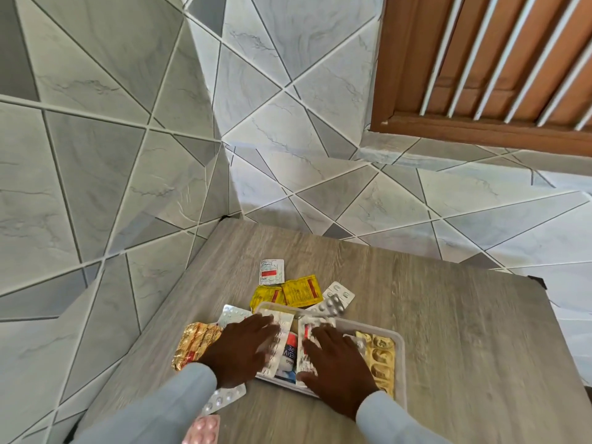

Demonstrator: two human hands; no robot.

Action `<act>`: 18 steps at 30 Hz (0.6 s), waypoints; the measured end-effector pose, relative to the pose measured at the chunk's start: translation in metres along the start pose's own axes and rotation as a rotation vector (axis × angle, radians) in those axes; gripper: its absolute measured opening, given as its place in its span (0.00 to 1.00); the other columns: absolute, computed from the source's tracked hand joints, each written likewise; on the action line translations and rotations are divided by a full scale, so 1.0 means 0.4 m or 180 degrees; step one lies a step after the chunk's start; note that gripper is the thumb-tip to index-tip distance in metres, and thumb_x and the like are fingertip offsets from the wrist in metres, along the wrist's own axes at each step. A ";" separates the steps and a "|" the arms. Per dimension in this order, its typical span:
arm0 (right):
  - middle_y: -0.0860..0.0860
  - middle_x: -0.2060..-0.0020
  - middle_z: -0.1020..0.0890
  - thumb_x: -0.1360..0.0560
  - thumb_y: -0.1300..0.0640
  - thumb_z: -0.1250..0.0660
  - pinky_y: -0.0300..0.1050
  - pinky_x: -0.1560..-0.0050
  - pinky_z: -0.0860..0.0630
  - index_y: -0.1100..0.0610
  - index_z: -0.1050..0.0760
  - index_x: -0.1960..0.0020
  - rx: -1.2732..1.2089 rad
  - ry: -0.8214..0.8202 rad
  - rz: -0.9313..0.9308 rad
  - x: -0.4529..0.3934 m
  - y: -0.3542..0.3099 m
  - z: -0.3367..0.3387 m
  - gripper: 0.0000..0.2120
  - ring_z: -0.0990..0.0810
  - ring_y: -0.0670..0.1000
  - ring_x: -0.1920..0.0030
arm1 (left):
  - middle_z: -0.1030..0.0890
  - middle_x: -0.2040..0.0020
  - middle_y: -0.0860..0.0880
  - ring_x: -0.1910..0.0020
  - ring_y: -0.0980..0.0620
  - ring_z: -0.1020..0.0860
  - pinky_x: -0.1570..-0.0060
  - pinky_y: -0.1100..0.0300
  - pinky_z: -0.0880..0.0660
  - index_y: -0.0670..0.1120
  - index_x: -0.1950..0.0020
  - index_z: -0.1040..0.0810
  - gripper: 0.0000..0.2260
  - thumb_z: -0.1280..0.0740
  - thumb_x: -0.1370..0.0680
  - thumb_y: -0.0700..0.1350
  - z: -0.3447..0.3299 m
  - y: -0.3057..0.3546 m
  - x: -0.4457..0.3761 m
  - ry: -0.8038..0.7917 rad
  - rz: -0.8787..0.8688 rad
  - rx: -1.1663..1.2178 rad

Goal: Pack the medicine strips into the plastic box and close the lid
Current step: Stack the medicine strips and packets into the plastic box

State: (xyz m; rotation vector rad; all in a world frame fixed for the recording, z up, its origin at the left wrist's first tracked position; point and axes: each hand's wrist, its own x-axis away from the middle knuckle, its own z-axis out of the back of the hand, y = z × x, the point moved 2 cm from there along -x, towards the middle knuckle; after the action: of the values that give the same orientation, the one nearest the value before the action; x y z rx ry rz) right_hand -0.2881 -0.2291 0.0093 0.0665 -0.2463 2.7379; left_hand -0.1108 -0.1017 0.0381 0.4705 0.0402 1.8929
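Both hands flat, fingers extended: left hand (246, 347), right hand (333, 363) pressed on strips (278, 328) in plastic box (400, 350). Even downward pressure advised; contents to be levelled below rim before lid.

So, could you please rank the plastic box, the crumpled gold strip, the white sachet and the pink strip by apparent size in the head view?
1. plastic box
2. crumpled gold strip
3. white sachet and pink strip: unsure, since the pink one is nearer and cut off by the frame edge.

Wooden table (448, 331), tiled walls (96, 155), barred window (496, 59).
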 end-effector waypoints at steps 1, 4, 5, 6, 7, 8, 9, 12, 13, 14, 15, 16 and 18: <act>0.48 0.46 0.17 0.36 0.32 0.42 0.51 0.51 0.19 0.45 0.23 0.44 -0.0072 -0.0052 -0.0044 0.000 0.003 -0.001 0.28 0.18 0.53 0.46 | 0.48 0.22 0.56 0.23 0.53 0.49 0.26 0.56 0.50 0.57 0.23 0.47 0.27 0.40 0.21 0.51 0.008 -0.005 0.000 -0.0255 0.0029 0.0089; 0.46 0.46 0.18 0.36 0.31 0.42 0.49 0.50 0.20 0.44 0.22 0.44 -0.0129 -0.0143 -0.0165 0.006 0.015 0.003 0.28 0.18 0.50 0.47 | 0.52 0.22 0.58 0.23 0.53 0.49 0.26 0.59 0.50 0.59 0.23 0.49 0.32 0.36 0.23 0.52 0.035 -0.005 -0.004 -0.0663 0.0112 0.0283; 0.46 0.46 0.17 0.36 0.31 0.43 0.48 0.50 0.20 0.44 0.22 0.44 -0.0136 -0.0146 -0.0189 0.007 0.016 0.003 0.28 0.18 0.50 0.47 | 0.52 0.22 0.59 0.23 0.52 0.47 0.26 0.57 0.48 0.60 0.24 0.48 0.33 0.35 0.24 0.53 0.038 -0.005 -0.006 -0.0700 0.0150 0.0252; 0.46 0.45 0.17 0.36 0.31 0.43 0.47 0.50 0.20 0.44 0.21 0.45 -0.0138 -0.0164 -0.0204 0.009 0.017 0.003 0.28 0.18 0.50 0.46 | 0.52 0.22 0.59 0.23 0.50 0.46 0.26 0.56 0.47 0.60 0.24 0.48 0.33 0.35 0.24 0.54 0.037 -0.004 -0.010 -0.0694 0.0166 0.0175; 0.46 0.45 0.18 0.36 0.31 0.43 0.48 0.49 0.20 0.44 0.21 0.44 -0.0141 -0.0199 -0.0209 0.007 0.016 0.004 0.28 0.18 0.50 0.46 | 0.52 0.21 0.58 0.24 0.49 0.45 0.26 0.54 0.46 0.60 0.24 0.48 0.32 0.35 0.24 0.54 0.031 -0.005 -0.016 -0.0643 0.0161 0.0096; 0.47 0.44 0.18 0.36 0.31 0.43 0.49 0.49 0.20 0.44 0.21 0.44 -0.0163 -0.0234 -0.0208 0.003 0.014 0.006 0.28 0.18 0.52 0.46 | 0.52 0.21 0.57 0.24 0.48 0.45 0.26 0.53 0.45 0.60 0.24 0.48 0.32 0.35 0.24 0.53 0.025 -0.005 -0.022 -0.0580 0.0162 0.0046; 0.48 0.44 0.18 0.36 0.31 0.43 0.51 0.49 0.20 0.45 0.22 0.44 -0.0171 -0.0285 -0.0204 -0.004 0.011 0.011 0.29 0.18 0.53 0.46 | 0.52 0.21 0.57 0.23 0.48 0.46 0.26 0.52 0.46 0.60 0.24 0.48 0.33 0.35 0.24 0.53 0.022 -0.004 -0.028 -0.0519 0.0154 0.0015; 0.49 0.47 0.17 0.39 0.28 0.44 0.52 0.54 0.19 0.45 0.22 0.44 -0.0057 -0.0322 -0.0248 -0.029 -0.005 0.027 0.32 0.18 0.54 0.50 | 0.53 0.21 0.54 0.23 0.48 0.50 0.26 0.52 0.48 0.58 0.23 0.49 0.34 0.34 0.24 0.52 0.024 0.000 -0.041 -0.0374 0.0025 -0.0156; 0.49 0.47 0.17 0.39 0.28 0.44 0.52 0.54 0.19 0.44 0.22 0.44 -0.0034 -0.0316 -0.0255 -0.036 -0.012 0.030 0.32 0.18 0.54 0.50 | 0.53 0.21 0.53 0.22 0.48 0.50 0.25 0.52 0.48 0.57 0.23 0.49 0.34 0.34 0.24 0.52 0.027 -0.001 -0.043 -0.0334 -0.0025 -0.0227; 0.49 0.47 0.17 0.39 0.28 0.44 0.53 0.54 0.19 0.44 0.22 0.44 -0.0013 -0.0313 -0.0252 -0.041 -0.018 0.032 0.32 0.18 0.54 0.50 | 0.53 0.21 0.53 0.22 0.48 0.50 0.25 0.51 0.48 0.57 0.23 0.49 0.35 0.33 0.24 0.52 0.027 -0.002 -0.046 -0.0295 -0.0068 -0.0283; 0.50 0.47 0.17 0.39 0.29 0.44 0.53 0.54 0.19 0.45 0.22 0.45 0.0008 -0.0319 -0.0243 -0.045 -0.026 0.029 0.31 0.18 0.55 0.50 | 0.53 0.21 0.53 0.23 0.48 0.50 0.25 0.50 0.47 0.58 0.23 0.49 0.35 0.33 0.25 0.52 0.027 -0.007 -0.047 -0.0269 -0.0124 -0.0308; 0.50 0.47 0.17 0.39 0.29 0.44 0.53 0.55 0.19 0.45 0.21 0.46 0.0032 -0.0325 -0.0234 -0.047 -0.029 0.025 0.30 0.18 0.55 0.50 | 0.52 0.21 0.54 0.23 0.47 0.49 0.25 0.49 0.47 0.59 0.24 0.49 0.35 0.33 0.25 0.51 0.025 -0.010 -0.050 -0.0284 -0.0187 -0.0312; 0.50 0.47 0.17 0.39 0.30 0.44 0.53 0.55 0.19 0.45 0.21 0.47 0.0054 -0.0387 -0.0283 -0.049 -0.036 0.020 0.29 0.18 0.55 0.50 | 0.52 0.21 0.54 0.23 0.47 0.48 0.25 0.51 0.47 0.61 0.24 0.48 0.35 0.33 0.25 0.50 0.025 -0.013 -0.053 -0.0446 -0.0363 -0.0285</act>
State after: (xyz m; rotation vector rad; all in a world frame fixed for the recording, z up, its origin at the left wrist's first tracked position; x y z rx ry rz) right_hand -0.2645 -0.2247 0.0180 0.2435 -0.2477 2.6509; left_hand -0.0964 -0.1211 0.0395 0.5274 -0.1077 1.7383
